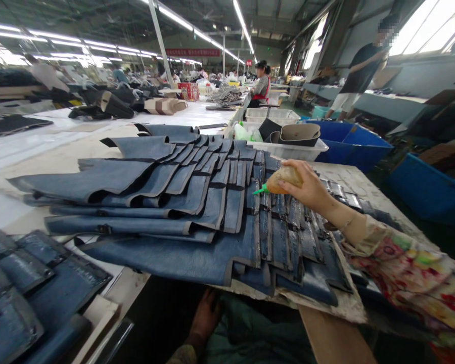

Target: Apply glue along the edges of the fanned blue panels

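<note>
My right hand (310,188) is closed around a small yellowish glue bottle (284,179) with a green nozzle (261,190). The nozzle points left, just above a fanned row of several blue leather pieces (182,197) with dark edges laid overlapping on a worn board (326,303). My left hand (207,317) rests low under the table edge on dark green cloth in my lap, fingers loosely spread, holding nothing I can see.
More blue pieces (26,288) lie stacked at the lower left. A white tray (291,147) with curved tan parts stands behind the board, blue bins (351,144) to the right. Other workers sit and stand at the far tables.
</note>
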### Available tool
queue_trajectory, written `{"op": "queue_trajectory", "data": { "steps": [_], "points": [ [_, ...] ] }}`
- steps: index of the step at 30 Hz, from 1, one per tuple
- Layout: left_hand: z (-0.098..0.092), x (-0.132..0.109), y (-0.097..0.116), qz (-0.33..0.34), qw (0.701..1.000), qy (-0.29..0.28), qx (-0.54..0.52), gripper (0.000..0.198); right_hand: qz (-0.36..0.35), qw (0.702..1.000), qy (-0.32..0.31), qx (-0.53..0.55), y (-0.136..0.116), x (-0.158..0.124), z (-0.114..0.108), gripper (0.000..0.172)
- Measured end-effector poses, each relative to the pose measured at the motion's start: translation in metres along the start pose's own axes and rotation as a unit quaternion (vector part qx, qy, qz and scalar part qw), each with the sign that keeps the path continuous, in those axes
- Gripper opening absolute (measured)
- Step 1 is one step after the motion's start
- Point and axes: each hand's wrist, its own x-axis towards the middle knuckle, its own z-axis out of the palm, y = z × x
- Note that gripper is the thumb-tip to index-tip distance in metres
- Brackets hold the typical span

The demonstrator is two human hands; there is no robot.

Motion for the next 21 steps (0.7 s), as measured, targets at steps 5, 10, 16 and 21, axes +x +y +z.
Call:
{"op": "queue_trajectory", "data": {
  "steps": [5,10,16,21],
  "points": [
    [-0.001,0.0,0.003,-0.009,1.0,-0.021,0.011,0.05,-0.002,1.0,0.01,-0.018,0.014,0.013,0.007,0.044],
    [-0.002,-0.001,0.004,-0.015,0.999,-0.028,0.027,0.054,-0.014,1.0,0.01,-0.025,0.023,0.022,0.014,0.044],
    [-0.004,-0.001,0.007,-0.022,0.999,-0.031,0.033,0.054,-0.017,0.999,0.03,-0.026,0.03,0.027,0.017,0.044],
    [-0.006,-0.001,0.011,-0.024,0.999,-0.03,0.021,0.053,-0.022,0.999,0.016,-0.017,0.031,0.023,0.017,0.045]
  ]
}}
